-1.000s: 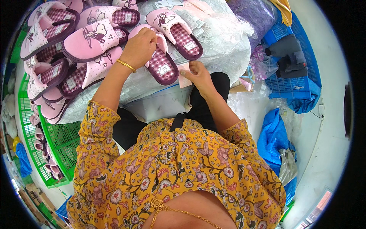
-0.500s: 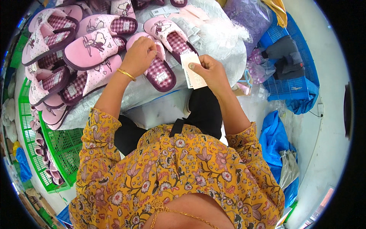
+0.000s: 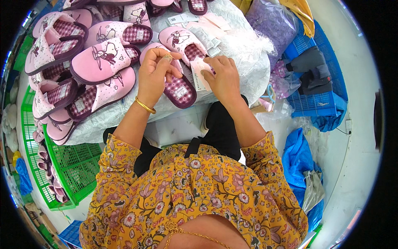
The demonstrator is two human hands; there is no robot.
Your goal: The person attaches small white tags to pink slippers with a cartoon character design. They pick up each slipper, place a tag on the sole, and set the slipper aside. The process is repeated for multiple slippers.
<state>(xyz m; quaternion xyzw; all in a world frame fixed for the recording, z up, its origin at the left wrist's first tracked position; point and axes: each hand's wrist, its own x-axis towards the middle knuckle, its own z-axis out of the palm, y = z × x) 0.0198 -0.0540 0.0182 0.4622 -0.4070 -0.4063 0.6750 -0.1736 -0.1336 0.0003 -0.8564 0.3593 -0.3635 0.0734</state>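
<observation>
My right hand (image 3: 224, 79) pinches a pale pink card tag (image 3: 199, 71) between thumb and fingers, over the front part of the table. To its left, my left hand (image 3: 156, 71) is raised with fingers curled and thumb against them; anything small between them cannot be made out. Beneath the left hand lies a pink slipper with a maroon checked insole (image 3: 179, 92), its upper partly hidden by the hand. Beyond the card sits a matching slipper with a printed cartoon dog (image 3: 179, 38), its heel end covered by the card and my right hand.
A heap of similar pink slippers (image 3: 101, 60) fills the table's left side. Several loose tags (image 3: 211, 21) and crumpled clear plastic (image 3: 244, 43) lie toward the back. A green crate (image 3: 76, 170) stands at left; a blue basket (image 3: 317, 99) with dark cloth stands at right.
My right hand has moved slightly left with the card, which now tilts and overlaps the far slipper's heel. My left hand has turned and lifted its fingers toward the card.
</observation>
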